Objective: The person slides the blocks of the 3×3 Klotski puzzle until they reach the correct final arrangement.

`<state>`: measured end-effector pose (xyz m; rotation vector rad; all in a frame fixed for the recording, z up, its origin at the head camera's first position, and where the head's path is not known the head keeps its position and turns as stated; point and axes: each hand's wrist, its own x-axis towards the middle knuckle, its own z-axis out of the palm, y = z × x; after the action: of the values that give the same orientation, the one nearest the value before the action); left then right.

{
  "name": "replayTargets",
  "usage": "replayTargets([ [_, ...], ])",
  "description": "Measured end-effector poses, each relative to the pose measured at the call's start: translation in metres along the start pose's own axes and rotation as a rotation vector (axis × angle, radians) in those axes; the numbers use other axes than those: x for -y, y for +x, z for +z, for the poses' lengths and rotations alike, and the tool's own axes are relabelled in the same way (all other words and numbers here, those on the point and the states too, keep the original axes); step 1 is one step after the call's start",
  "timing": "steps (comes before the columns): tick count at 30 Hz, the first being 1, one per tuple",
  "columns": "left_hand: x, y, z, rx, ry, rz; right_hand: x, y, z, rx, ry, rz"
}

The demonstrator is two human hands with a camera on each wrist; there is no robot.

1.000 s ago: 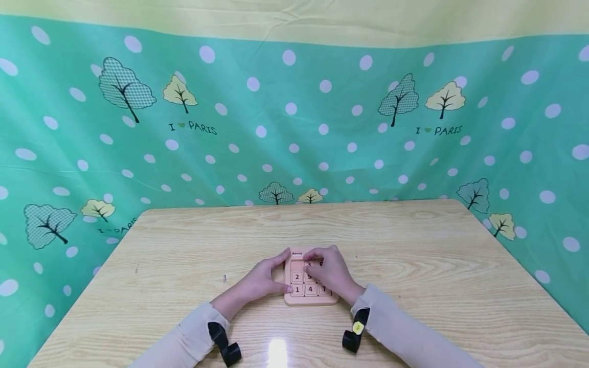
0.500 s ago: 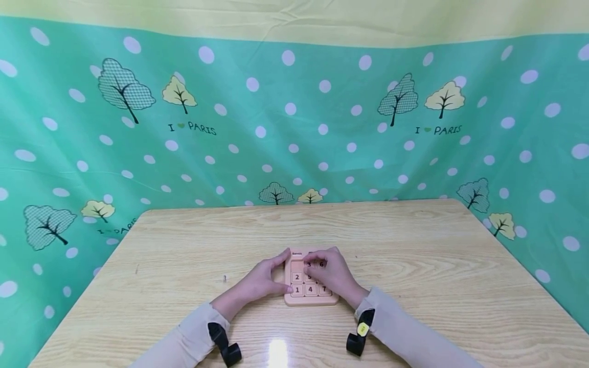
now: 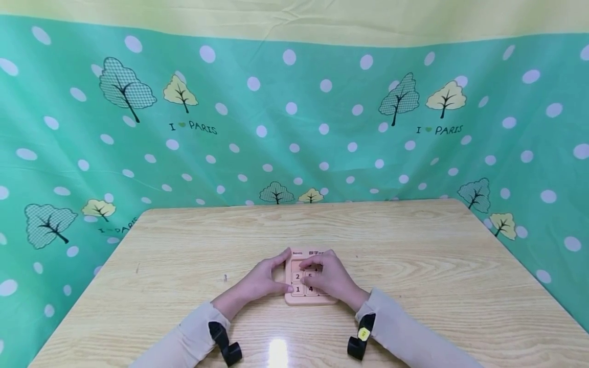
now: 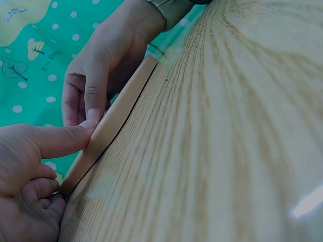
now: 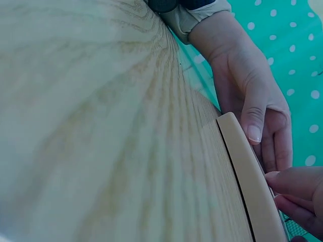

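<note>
A pale wooden number slide puzzle [image 3: 310, 301] lies flat on the table, with numbered tiles in its frame. Tiles 1 [image 3: 297, 290], 2 [image 3: 297, 276] and 4 [image 3: 310, 289] show. My left hand [image 3: 262, 280] holds the puzzle's left side, thumb at the lower corner and a finger at the upper. My right hand [image 3: 332, 276] reaches over the tiles from the right and hides those on that side. Its index fingertip is at the top-left slot; its thumb is by tiles 2 and 5, apart from the index. In the left wrist view the left thumb [image 4: 65, 140] rests on the puzzle's edge.
The puzzle sits mid-table on a wood-grain table [image 3: 193, 245]. A green dotted cloth [image 3: 230, 112] hangs behind it. Both wrists wear black straps with cameras, such as the right strap [image 3: 363, 332]. A small dark mark [image 3: 225, 278] lies to the left.
My right index fingertip has shifted left to the top-left slot and the thumb slightly down and left. Tile 3, seen earlier, is now hidden. My left hand stays in place.
</note>
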<state>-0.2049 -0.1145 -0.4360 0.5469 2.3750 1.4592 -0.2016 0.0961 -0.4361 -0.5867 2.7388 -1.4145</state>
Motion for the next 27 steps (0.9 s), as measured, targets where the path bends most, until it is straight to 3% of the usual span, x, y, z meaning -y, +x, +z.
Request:
replayTargets([
  [7, -0.001, -0.001, 0.000, -0.003, -0.004, 0.004, 0.002, 0.002, 0.001, 0.003, -0.012, 0.007],
  [14, -0.014, -0.006, 0.001, -0.005, -0.009, -0.007, 0.002, 0.005, 0.002, -0.023, 0.009, 0.002],
  [21, -0.002, -0.002, 0.000, 0.003, -0.035, 0.014, 0.003, 0.010, 0.002, -0.031, 0.021, 0.012],
  [27, -0.001, -0.002, -0.001, 0.003, -0.037, 0.012, 0.001, 0.013, 0.004, -0.055, 0.010, 0.009],
])
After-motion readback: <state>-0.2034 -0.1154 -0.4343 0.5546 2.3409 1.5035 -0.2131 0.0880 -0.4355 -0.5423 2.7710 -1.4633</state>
